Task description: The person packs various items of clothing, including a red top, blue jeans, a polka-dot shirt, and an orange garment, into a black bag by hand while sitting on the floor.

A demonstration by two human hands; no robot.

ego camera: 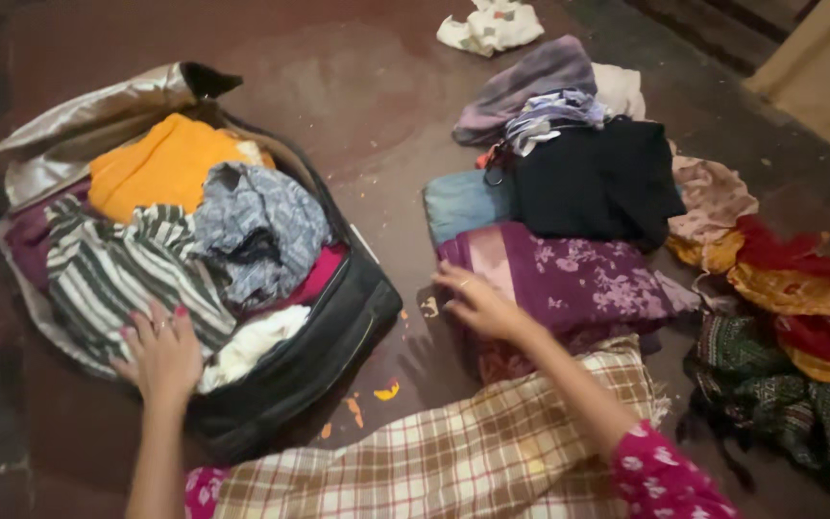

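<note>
- Left hand (163, 354) lies flat, fingers spread, palm down on the striped cloth (112, 274) near the front edge of the open suitcase (324, 336); it grips nothing, and seems to press the pile down so it stays packed
- Suitcase is already heaped: orange cloth (160, 163) at the back, grey-blue print (261, 226) in the middle, white piece (252, 346) at the front, pink showing beneath
- Right hand (477, 303) rests on the near edge of the purple floral cloth (578, 279), fingers loosely curled and open, not yet closed on it
- That cloth lies on the floor (367, 86) just right of the suitcase, atop a folded stack with a black garment (602, 178) and blue piece (463, 202) behind
- Red-and-yellow fabric (799, 288) and green fabric (770, 384) lie further right
- Checked cloth (492, 442) covers the lap
</note>
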